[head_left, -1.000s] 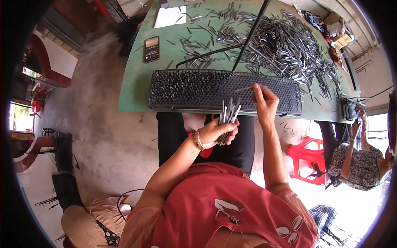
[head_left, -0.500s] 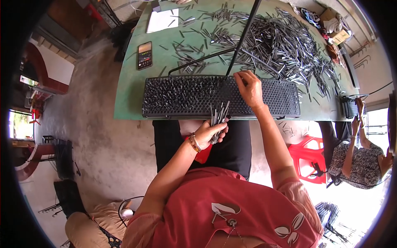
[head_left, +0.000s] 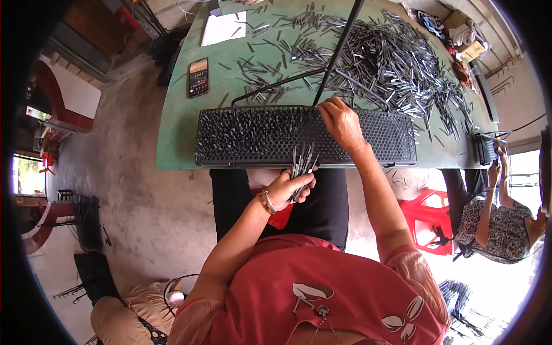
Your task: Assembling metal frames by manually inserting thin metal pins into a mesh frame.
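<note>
At the table's near edge lies a long black perforated rack (head_left: 382, 138). Thin dark strips stand upright in the holes of its left part, while the holes at the right show bare. My left hand (head_left: 283, 191) is closed around a bundle of thin dark metal strips (head_left: 303, 164), their ends fanning upward just in front of the rack. My right hand (head_left: 344, 126) is over the middle of the rack, beside the filled part, with thumb and fingers pinched together. Whatever sits between those fingertips is too small or hidden to make out.
A large heap of loose dark strips (head_left: 385, 57) spreads across the green table (head_left: 175, 126). A black rod (head_left: 339, 52) rises from the rack's frame. A phone (head_left: 198, 77) and white paper (head_left: 224, 29) lie at the left. Another person (head_left: 497, 227) works at the right, near a red stool (head_left: 425, 215).
My right hand has shifted slightly left and down over the rack. My left hand keeps hold of the strips, nearly in place. The whole view has moved a little.
</note>
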Demonstrator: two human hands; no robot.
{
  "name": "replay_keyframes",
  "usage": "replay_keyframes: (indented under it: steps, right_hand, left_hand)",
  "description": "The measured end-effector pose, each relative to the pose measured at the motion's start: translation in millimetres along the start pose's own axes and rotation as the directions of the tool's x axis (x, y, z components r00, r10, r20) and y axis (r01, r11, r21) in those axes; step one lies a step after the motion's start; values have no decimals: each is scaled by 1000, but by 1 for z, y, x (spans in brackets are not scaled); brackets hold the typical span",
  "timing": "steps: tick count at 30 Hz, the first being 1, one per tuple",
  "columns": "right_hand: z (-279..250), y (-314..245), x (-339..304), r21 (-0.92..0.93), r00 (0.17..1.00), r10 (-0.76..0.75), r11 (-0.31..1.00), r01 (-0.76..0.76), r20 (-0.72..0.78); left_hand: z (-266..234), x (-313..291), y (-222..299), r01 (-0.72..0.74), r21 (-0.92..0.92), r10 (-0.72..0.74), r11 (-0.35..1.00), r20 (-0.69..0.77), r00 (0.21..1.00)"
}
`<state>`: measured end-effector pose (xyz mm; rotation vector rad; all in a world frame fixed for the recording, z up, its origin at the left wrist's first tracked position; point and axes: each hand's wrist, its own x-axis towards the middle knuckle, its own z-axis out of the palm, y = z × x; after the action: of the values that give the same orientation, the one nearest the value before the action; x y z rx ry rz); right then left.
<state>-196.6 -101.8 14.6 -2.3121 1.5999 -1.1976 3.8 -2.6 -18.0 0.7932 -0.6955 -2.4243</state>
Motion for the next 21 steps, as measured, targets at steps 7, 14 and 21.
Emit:
replay_keyframes:
  steps: [7, 14, 21]
  right_hand:
    - [-2, -11, 3, -46, 999, -47, 998, 48, 23]
    - [4, -9, -1, -136, 989, 108, 986, -95, 97]
    - [-31, -28, -11, 308, 916, 252, 885, -349, 312]
  left_hand:
    - [-4, 2, -2, 34, -30, -35, 999, -31, 999]
    - [1, -2, -3, -12, 55, 13, 998, -24, 1000]
    - [11, -6, 3, -127, 94, 124, 987, 42, 991]
